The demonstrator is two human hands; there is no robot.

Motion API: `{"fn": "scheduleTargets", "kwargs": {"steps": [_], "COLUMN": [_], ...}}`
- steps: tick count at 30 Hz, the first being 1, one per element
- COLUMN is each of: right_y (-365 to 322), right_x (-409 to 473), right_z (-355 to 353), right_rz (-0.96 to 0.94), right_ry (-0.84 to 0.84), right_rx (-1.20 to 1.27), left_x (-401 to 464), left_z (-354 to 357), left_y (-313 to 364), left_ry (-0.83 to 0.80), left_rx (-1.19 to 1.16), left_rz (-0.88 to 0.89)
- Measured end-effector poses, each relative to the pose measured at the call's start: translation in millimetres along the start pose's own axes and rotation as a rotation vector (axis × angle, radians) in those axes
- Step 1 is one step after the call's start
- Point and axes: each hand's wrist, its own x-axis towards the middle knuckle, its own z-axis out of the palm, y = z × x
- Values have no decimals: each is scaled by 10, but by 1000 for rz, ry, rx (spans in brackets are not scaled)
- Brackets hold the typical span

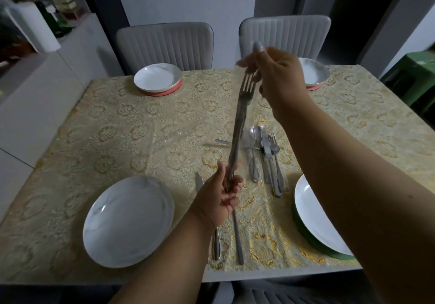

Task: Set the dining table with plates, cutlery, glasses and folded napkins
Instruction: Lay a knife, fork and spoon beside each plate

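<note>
The left hand (223,193) is gripping the handle end of a fork (240,120), fingers curled around it, while the right hand (270,72) is pinching at the tines; the fork is being held in the air above the table (117,120), between the near-left plate (127,221) and the near-right plate (315,221). A knife (200,181) is already lying just right of the near-left plate. Spare cutlery (266,160) is waiting in a loose cluster near the table centre. The step likely requires lowering the fork flat, parallel to the plate edge, releasing only once the handle is resting on the cloth.
</note>
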Motion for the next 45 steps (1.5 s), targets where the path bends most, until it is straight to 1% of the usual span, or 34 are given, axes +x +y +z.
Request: {"fn": "scheduleTargets", "kwargs": {"steps": [2,4,6,7,9,10,11,13,15,18,22,24,27,30,32,34,37,38,39,40,42,43,45], "right_y": [35,88,139,168,243,275,297,325,354,450,571,597,644,646,624,619,609,614,621,634,677,698,734], "right_x": [3,1,6,9,22,28,36,64,92,91,48,67,101,110,131,154,118,101,85,70,46,39,45], "right_z": [37,50,31,16,-5,-15,-26,-43,-49,-16,67,45,-32,-18,10,30,74,94,116,140,172,177,182], "right_rz": [-6,-21,-17,-18,-36,-49,-64,-90,-71,-45,-28,9,77,85,76,54,-2,1,24,58,112,126,160], "right_ry": [-25,11,33,0,-97,-112,-89,28,121,170,90,37,-16,-161,-192,-110,114,144,131,79,-77,-118,-85], "right_rx": [-49,-91,-83,-111,-257,-308,-330,-328,-294,-277,-390,-381,-304,-423,-490,-420,-209,-140,-98,-99,-212,-262,-274], "left_x": [37,73,109,118,125,125,126,145,177,203,186,177,189,191,168,152,174,186,194,196,200,202,213], "left_z": [28,57,63,59,50,44,44,41,36,27,-19,-61,-82,-102,-105,-90,-52,-43,-40,-37,-24,-8,12], "left_y": [27,45,55,56,45,33,23,10,12,21,-26,-57,-38,-15,-37,-41,29,56,77,97,126,142,168], "left_ry": [35,48,49,47,46,51,61,105,158,161,135,128,128,141,135,128,119,122,128,134,124,115,128], "left_rx": [-18,-24,-35,-36,-32,-29,-28,-37,-57,-59,-32,-50,-77,-21,-4,-40,-103,-113,-121,-127,-124,-114,-53], "left_rz": [-10,-17,-22,-25,-35,-41,-47,-54,-57,-58,-75,-79,-80,-82,-68,-24,22,27,29,32,53,67,93]}}
